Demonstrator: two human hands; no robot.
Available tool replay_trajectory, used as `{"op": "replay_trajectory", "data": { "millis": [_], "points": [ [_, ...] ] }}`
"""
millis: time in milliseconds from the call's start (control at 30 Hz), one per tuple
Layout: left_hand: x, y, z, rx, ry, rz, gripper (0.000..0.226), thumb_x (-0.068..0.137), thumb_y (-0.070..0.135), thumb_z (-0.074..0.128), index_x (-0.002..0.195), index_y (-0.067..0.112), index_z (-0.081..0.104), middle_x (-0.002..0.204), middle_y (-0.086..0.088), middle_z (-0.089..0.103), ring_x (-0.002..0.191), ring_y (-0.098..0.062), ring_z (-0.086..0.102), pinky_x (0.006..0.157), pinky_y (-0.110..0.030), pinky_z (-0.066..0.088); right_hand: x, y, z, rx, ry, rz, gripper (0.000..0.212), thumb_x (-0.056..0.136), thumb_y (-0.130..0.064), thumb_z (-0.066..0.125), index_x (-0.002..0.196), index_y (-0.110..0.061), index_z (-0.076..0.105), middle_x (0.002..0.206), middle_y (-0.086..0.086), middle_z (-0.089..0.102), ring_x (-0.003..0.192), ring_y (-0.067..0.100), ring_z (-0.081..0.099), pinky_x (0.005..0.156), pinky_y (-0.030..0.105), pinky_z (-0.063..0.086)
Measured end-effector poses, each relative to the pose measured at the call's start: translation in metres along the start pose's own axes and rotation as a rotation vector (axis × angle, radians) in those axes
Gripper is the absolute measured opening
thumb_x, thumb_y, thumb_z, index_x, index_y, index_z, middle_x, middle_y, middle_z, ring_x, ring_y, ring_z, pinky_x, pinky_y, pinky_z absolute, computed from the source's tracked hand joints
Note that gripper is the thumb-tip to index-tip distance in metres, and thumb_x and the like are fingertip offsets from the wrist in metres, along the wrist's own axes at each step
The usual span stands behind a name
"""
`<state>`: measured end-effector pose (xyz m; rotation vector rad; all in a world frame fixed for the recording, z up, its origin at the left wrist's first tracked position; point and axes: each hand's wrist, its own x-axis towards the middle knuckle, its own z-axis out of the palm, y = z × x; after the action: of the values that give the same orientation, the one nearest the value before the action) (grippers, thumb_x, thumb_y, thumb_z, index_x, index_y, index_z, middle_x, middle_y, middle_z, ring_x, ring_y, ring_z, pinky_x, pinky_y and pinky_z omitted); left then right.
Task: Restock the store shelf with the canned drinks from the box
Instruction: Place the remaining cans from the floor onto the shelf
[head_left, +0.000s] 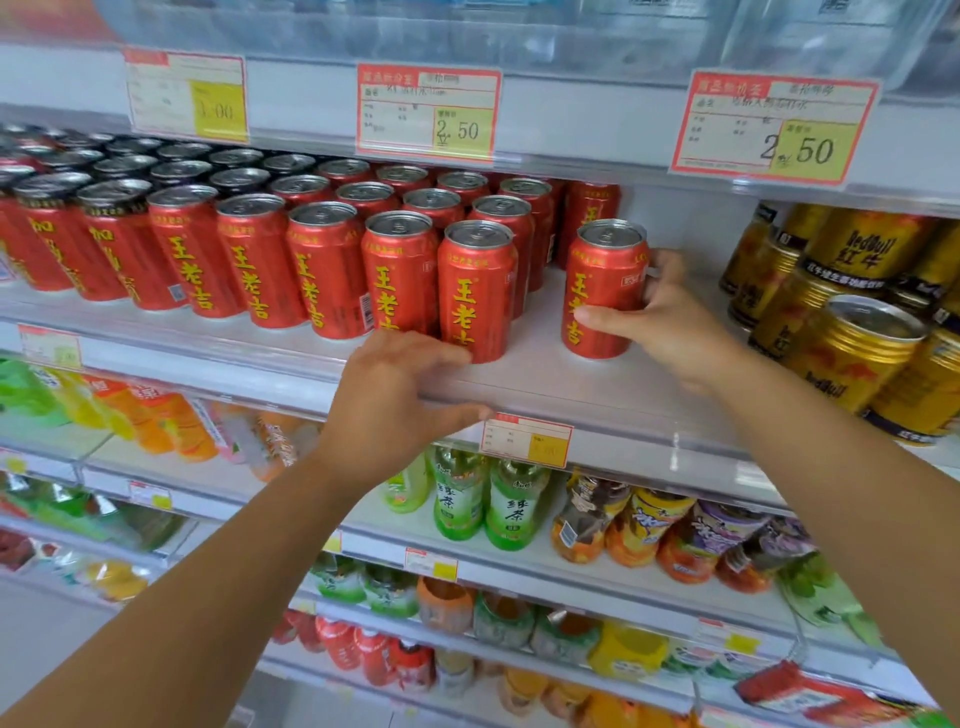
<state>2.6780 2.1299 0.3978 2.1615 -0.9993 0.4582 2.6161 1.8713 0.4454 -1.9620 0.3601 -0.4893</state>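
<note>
Red can (605, 291) stands upright near the shelf's (571, 384) front edge, grasped around its side by the right hand (670, 322), set apart between the row of red cans (322, 270) and the gold cans (852, 353), while the left hand (395, 400) rests loose-fingered on that front edge.

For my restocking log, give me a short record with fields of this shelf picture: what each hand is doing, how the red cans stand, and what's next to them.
right hand: grips the lone red can, which stands upright on the shelf
left hand: rests on the shelf's front edge, fingers at the base of the front red can
red can rows: fill the shelf's left side; a gap parts them from the lone red can
gold cans: right of the lone red can
level below: green tea bottles
</note>
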Motion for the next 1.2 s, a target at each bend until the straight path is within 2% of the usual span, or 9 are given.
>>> {"op": "replay_trajectory", "data": {
  "millis": [133,333,500,633,833,967,1033,1100,1200],
  "points": [
    [0.001,-0.009,0.009,-0.031,0.045,0.109,0.040,0.067,0.060,0.067,0.091,0.030,0.074,0.096,0.018,0.068,0.090,-0.007,0.054,0.085,-0.025,0.039,0.024,0.008,0.003,-0.026,0.034,0.022,0.079,0.071,-0.021,0.084,0.133,-0.019,0.034,0.125,0.001,0.057,0.112,0.017,0.058,0.101,0.043,0.047],
    [0.001,-0.012,0.014,-0.044,0.035,0.122,0.034,0.068,0.061,0.067,0.085,0.033,0.073,0.093,0.018,0.066,0.087,-0.013,0.056,0.079,-0.044,0.046,0.048,0.007,0.010,-0.127,0.124,-0.002,0.072,0.072,-0.024,0.084,0.132,-0.015,0.045,0.113,0.000,0.059,0.101,0.016,0.060,0.094,0.036,0.050],
    [0.001,-0.014,0.016,-0.044,0.043,0.115,0.035,0.069,0.063,0.066,0.084,0.032,0.073,0.089,0.016,0.064,0.084,-0.013,0.055,0.075,-0.045,0.047,0.071,0.017,0.016,-0.132,0.229,0.012,0.070,0.058,-0.043,0.083,0.112,-0.019,0.046,0.110,0.007,0.068,0.096,0.022,0.067,0.087,0.048,0.055],
    [0.001,-0.014,0.016,-0.057,0.037,0.116,0.031,0.069,0.061,0.068,0.083,0.033,0.072,0.086,0.016,0.063,0.083,-0.012,0.055,0.074,-0.044,0.047,0.078,0.017,0.022,-0.136,0.264,0.018,0.059,0.067,-0.035,0.084,0.105,-0.023,0.041,0.108,0.009,0.066,0.095,0.026,0.067,0.088,0.048,0.054],
    [0.000,-0.014,0.014,-0.084,0.045,0.130,0.028,0.070,0.059,0.070,0.081,0.033,0.071,0.084,0.021,0.061,0.082,-0.010,0.054,0.074,-0.042,0.046,0.073,0.013,0.027,-0.186,0.273,0.065,0.064,0.078,-0.032,0.078,0.129,-0.012,0.044,0.117,0.011,0.065,0.106,0.026,0.065,0.093,0.035,0.050],
    [-0.001,-0.014,0.013,-0.058,0.054,0.155,0.030,0.072,0.058,0.068,0.086,0.032,0.073,0.087,0.017,0.063,0.082,-0.013,0.056,0.078,-0.037,0.043,0.034,-0.006,0.027,-0.232,0.338,0.147,0.076,0.085,-0.041,0.069,0.146,-0.016,0.031,0.139,0.010,0.052,0.125,0.022,0.052,0.101,0.028,0.039],
    [-0.003,-0.014,0.012,-0.042,0.052,0.152,0.033,0.072,0.059,0.067,0.092,0.033,0.073,0.091,0.016,0.063,0.087,-0.014,0.055,0.082,-0.031,0.037,-0.001,-0.014,0.026,-0.211,0.430,0.097,0.064,0.087,-0.038,0.067,0.141,-0.018,0.039,0.132,0.006,0.056,0.119,0.017,0.055,0.100,0.028,0.043],
    [-0.005,-0.010,0.009,-0.044,0.044,0.141,0.036,0.072,0.058,0.065,0.098,0.033,0.072,0.099,0.013,0.063,0.095,-0.017,0.055,0.087,-0.036,0.040,-0.049,-0.019,0.021,-0.131,0.506,0.016,0.047,0.088,-0.025,0.066,0.131,-0.016,0.050,0.116,0.001,0.060,0.109,0.014,0.058,0.096,0.026,0.047],
    [-0.011,0.015,0.005,-0.115,0.110,0.127,0.031,0.076,0.049,0.066,0.099,0.029,0.072,0.103,0.006,0.062,0.101,-0.021,0.054,0.091,-0.034,0.038,-0.130,-0.017,0.008,-0.111,0.604,-0.055,0.028,0.091,-0.012,0.060,0.119,-0.016,0.059,0.109,-0.006,0.062,0.101,0.000,0.059,0.084,0.007,0.043]
  ]
}}
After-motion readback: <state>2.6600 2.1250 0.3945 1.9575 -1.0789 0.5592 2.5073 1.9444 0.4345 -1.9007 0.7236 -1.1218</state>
